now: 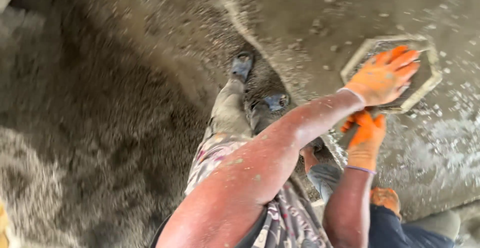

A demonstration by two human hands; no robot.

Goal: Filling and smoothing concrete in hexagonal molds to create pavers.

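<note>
On hexagonal mould [430,80], both orange-gloved hands [385,75].

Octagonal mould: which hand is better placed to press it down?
Left, probably. The left hand lies flat on top of the octagonal mould, fingers spread. The right hand sits lower at its near edge, fingers curled, beside rather than above it.

A single head-worn camera looks steeply down from the person's own standing height. It faces the ground past the forearms, with the feet [257,85] near frame centre and a wet grey slab [350,8] at upper right. The view is close and motion-blurred. No second view shares the scene.
</note>
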